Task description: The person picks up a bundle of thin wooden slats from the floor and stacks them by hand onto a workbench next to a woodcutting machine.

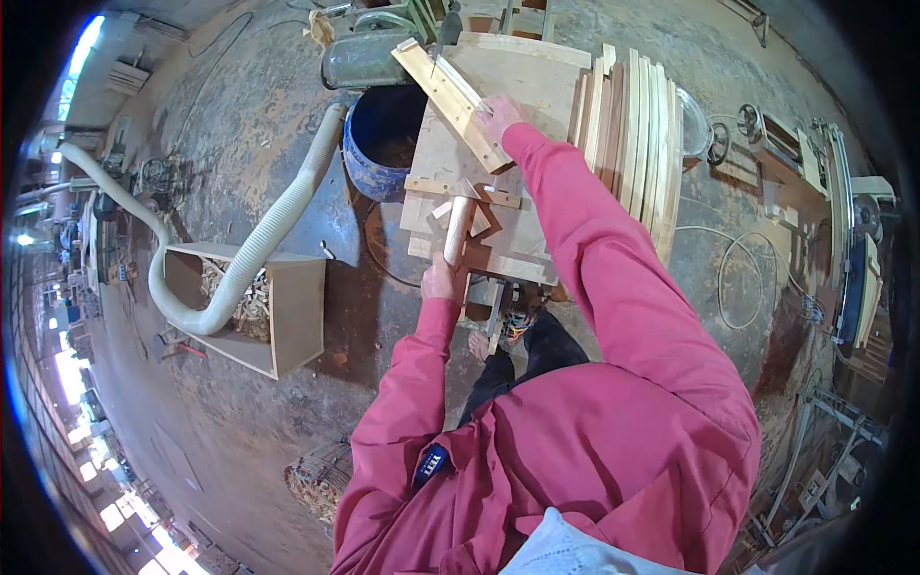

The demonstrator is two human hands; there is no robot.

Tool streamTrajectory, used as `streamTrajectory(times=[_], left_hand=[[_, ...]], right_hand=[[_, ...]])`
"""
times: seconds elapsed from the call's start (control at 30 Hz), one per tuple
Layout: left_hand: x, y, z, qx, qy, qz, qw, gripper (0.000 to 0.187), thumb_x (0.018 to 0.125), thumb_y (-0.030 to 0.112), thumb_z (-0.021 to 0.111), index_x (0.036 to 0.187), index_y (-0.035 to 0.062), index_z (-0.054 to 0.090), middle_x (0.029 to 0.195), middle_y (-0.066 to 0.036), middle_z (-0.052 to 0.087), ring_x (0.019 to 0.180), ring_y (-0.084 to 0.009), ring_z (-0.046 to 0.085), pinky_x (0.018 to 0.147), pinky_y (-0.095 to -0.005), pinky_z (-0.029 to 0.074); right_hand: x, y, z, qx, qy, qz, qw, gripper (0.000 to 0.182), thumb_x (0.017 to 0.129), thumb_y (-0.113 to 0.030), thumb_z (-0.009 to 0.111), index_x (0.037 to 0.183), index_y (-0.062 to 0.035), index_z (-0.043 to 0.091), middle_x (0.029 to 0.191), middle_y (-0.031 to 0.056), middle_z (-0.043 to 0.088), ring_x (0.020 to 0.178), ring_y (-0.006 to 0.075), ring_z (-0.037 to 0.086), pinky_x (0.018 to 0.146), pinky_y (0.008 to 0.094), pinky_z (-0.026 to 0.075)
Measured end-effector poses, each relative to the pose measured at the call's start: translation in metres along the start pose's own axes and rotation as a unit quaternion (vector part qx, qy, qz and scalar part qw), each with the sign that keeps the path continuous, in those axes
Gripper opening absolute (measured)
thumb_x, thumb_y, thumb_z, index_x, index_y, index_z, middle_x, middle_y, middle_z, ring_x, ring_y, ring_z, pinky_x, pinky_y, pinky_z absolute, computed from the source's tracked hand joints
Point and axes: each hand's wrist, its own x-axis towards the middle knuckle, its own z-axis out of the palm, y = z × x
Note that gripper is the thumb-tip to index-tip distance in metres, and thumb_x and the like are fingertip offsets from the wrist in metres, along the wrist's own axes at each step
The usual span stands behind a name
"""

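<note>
My left hand (443,280) is closed round the near end of a pale wooden piece (460,230), which lies lengthwise on the wooden work table (537,86). Small wood offcuts (482,219) and a wooden crosspiece (422,185) are around its far end. Farther forward, my right hand (499,116) rests on the side of a long light wooden jig (450,103) that lies at a slant across the table, with a thin strip along it. The fingertips of my right hand are partly hidden.
Long wooden strips (632,134) lie at the table's right. Left of the table stands a blue barrel (359,158). A ribbed hose (278,225) runs into a box (299,311) of wood scraps. A green machine (364,62) stands beyond the barrel; a cable (733,259) lies right.
</note>
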Motion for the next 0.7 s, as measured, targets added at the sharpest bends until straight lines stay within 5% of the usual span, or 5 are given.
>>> streamTrajectory(times=[0.17, 0.23, 0.33, 0.7], left_hand=[[-0.003, -0.001, 0.000, -0.002, 0.017, -0.021, 1.000, 0.039, 0.086, 0.032, 0.072, 0.099, -0.0011, 0.057, 0.090, -0.032, 0.068, 0.089, -0.0502, 0.066, 0.076, -0.0567, 0.053], [-0.011, -0.005, 0.000, 0.000, 0.017, -0.031, 0.999, 0.038, 0.086, 0.032, 0.071, 0.099, -0.0011, 0.058, 0.089, -0.032, 0.068, 0.089, -0.0499, 0.067, 0.077, -0.0567, 0.053], [-0.025, -0.012, -0.001, -0.005, 0.018, -0.041, 0.999, 0.037, 0.087, 0.032, 0.070, 0.097, -0.0010, 0.058, 0.088, -0.032, 0.068, 0.088, -0.0500, 0.066, 0.076, -0.0570, 0.052], [-0.071, -0.060, -0.001, 0.007, -0.017, -0.011, 1.000, 0.038, 0.084, 0.029, 0.073, 0.102, 0.0024, 0.053, 0.084, -0.029, 0.068, 0.082, -0.0481, 0.068, 0.072, -0.0572, 0.053]], right_hand=[[0.002, 0.009, -0.023, 0.070, -0.084, 0.057, 0.992, 0.031, 0.091, -0.033, 0.067, 0.114, -0.0132, 0.074, 0.105, 0.0198, 0.067, 0.104, 0.0391, 0.063, 0.092, 0.0466, 0.050], [-0.007, 0.019, -0.015, -0.050, -0.002, 0.003, 0.999, 0.033, 0.091, -0.035, 0.067, 0.113, -0.0115, 0.073, 0.106, 0.0183, 0.067, 0.103, 0.0385, 0.064, 0.090, 0.0459, 0.051], [-0.050, -0.006, -0.027, -0.005, 0.047, 0.014, 0.999, 0.029, 0.088, -0.029, 0.069, 0.108, -0.0093, 0.074, 0.103, 0.0174, 0.070, 0.103, 0.0369, 0.064, 0.091, 0.0458, 0.051], [-0.063, -0.018, 0.035, 0.104, 0.036, 0.010, 0.994, 0.025, 0.091, -0.026, 0.066, 0.106, -0.0078, 0.075, 0.104, 0.0193, 0.070, 0.100, 0.0391, 0.064, 0.091, 0.0450, 0.051]])
